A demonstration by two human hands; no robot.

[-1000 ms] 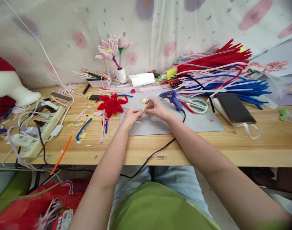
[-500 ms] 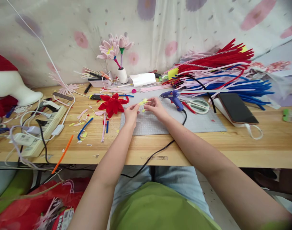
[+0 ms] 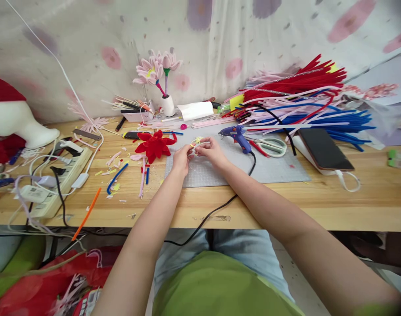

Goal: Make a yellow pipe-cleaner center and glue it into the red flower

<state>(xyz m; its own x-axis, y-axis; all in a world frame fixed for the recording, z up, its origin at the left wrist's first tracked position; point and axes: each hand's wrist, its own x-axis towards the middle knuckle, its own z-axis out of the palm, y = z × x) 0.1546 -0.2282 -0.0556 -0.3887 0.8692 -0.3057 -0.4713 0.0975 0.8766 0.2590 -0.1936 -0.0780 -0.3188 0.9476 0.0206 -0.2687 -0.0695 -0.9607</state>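
Note:
Both hands meet above the grey cutting mat. Between my left hand and my right hand is a small piece of yellow pipe cleaner, its short tufts showing above the fingertips. The fingers of each hand are closed in a pinch on it, and they hide its lower part. A red pipe-cleaner flower lies just left of my left hand. To the right of my right hand, a blue hot glue gun rests on the mat. Scissors lie beyond it.
Red, pink and blue pipe cleaners are heaped at the back right, behind a phone. Pink flowers stand in a white vase. Scraps and a power strip occupy the left. The glue gun's black cord crosses the table's front.
My fingers have shifted around the yellow piece, and my hands have come slightly closer together. The yellow tufts now show upright, with less of the piece visible than before.

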